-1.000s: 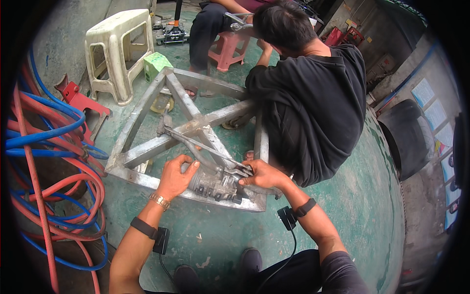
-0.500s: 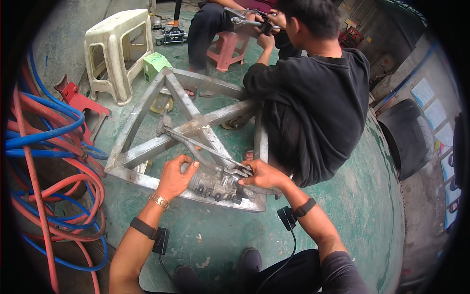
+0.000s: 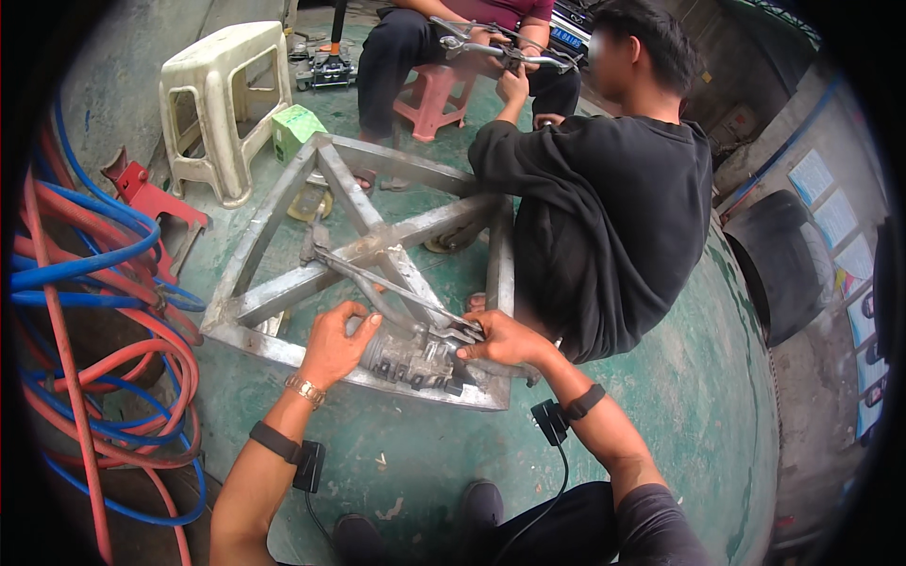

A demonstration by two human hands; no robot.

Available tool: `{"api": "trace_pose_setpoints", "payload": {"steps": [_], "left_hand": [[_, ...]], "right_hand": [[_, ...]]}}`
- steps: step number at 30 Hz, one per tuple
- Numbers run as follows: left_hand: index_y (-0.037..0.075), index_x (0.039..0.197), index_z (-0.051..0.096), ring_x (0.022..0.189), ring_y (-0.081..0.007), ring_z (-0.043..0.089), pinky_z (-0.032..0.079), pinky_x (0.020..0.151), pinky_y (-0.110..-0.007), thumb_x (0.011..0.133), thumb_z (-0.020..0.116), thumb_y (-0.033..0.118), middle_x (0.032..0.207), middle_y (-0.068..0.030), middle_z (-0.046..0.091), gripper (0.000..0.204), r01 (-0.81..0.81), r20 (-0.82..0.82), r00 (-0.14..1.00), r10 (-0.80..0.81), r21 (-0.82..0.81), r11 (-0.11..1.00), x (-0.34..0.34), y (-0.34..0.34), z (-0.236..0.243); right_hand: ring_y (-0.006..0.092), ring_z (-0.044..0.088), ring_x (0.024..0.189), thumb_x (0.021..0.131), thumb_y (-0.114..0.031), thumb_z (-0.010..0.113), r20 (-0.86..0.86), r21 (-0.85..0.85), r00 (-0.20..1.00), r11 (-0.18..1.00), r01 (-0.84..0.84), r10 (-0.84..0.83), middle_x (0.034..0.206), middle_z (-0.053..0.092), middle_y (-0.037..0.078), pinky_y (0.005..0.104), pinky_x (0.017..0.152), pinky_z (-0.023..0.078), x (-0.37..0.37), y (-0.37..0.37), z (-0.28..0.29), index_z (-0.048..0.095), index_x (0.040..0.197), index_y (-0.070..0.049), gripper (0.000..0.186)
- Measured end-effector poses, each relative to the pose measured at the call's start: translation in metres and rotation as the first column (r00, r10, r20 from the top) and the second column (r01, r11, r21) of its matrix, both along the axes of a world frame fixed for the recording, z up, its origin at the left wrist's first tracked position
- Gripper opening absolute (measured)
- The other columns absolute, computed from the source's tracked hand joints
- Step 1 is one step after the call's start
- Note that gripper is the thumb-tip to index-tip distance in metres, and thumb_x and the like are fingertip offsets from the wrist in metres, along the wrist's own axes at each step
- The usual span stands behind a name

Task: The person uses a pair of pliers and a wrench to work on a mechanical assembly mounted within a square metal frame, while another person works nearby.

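Observation:
A greasy grey metal machine part lies on the near corner of a square metal frame. Its body carries a row of dark blocks, and a long bent arm slants away from it to the far left. My left hand is at the body's left end, thumb and forefinger apart; its other fingers are partly hidden. At the right end, the fingers of my right hand close round a flat, pronged metal end of the part. What lies under those fingers is hidden.
A person in black squats against the frame's right side. Another sits on a red stool, holding a metal linkage. Red and blue hoses coil at left. Beyond stand a cream stool, green box and red jack stand.
The squatting person's head has turned and shifted right, and the linkage between the two people shows more fully. My hands stay almost where they were on the part.

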State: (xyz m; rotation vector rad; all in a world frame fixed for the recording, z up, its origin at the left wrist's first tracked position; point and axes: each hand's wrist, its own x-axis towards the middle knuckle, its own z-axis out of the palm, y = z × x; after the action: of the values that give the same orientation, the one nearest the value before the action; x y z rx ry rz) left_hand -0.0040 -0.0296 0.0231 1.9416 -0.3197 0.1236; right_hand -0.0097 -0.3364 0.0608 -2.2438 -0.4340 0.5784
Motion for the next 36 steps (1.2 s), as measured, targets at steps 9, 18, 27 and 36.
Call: {"api": "trace_pose_setpoints", "payload": {"steps": [9,18,27,36], "left_hand": [[-0.004,0.095,0.065,0.077,-0.0165,0.064,0.049,0.071,-0.034,0.092,0.069,0.021,0.084,-0.016,0.069,0.026,0.013,0.016,1.0,-0.013,-0.026,1.0,0.001,-0.001,-0.002],[-0.004,0.095,0.065,0.077,-0.0163,0.063,0.049,0.072,-0.034,0.092,0.068,0.022,0.083,-0.0154,0.069,0.026,0.005,-0.009,1.0,-0.005,-0.007,1.0,0.0,0.0,0.0],[-0.004,0.095,0.066,0.078,-0.0177,0.065,0.05,0.072,-0.034,0.091,0.068,0.022,0.084,-0.0159,0.07,0.026,0.004,-0.015,1.0,-0.004,-0.004,1.0,0.0,-0.001,0.0],[-0.005,0.095,0.067,0.082,-0.0338,0.07,0.052,0.073,-0.039,0.09,0.07,0.03,0.086,-0.022,0.07,0.035,0.004,0.006,1.0,-0.004,-0.017,1.0,0.001,-0.001,0.001]], "right_hand": [[0.0286,0.065,0.091,0.081,-0.021,0.08,0.038,-0.01,0.999,1.0,-0.025,0.025,0.096,0.07,0.018,0.0391,0.085,0.047,-0.003,0.004,0.011,0.063,0.116,0.001,0.045],[0.0285,0.065,0.09,0.081,-0.021,0.081,0.009,0.011,1.0,1.0,-0.002,0.002,0.093,0.07,0.018,0.0389,0.084,0.047,-0.002,0.003,0.008,0.063,0.113,0.001,0.042],[0.0289,0.065,0.089,0.081,-0.021,0.081,0.012,0.008,1.0,1.0,-0.02,0.019,0.093,0.07,0.018,0.0396,0.081,0.048,-0.001,0.001,0.004,0.063,0.113,0.001,0.043],[0.0302,0.066,0.089,0.08,-0.023,0.081,0.032,-0.026,0.999,0.999,-0.019,0.02,0.095,0.071,0.019,0.0396,0.081,0.049,-0.001,0.002,0.008,0.063,0.114,0.0,0.045]]}}
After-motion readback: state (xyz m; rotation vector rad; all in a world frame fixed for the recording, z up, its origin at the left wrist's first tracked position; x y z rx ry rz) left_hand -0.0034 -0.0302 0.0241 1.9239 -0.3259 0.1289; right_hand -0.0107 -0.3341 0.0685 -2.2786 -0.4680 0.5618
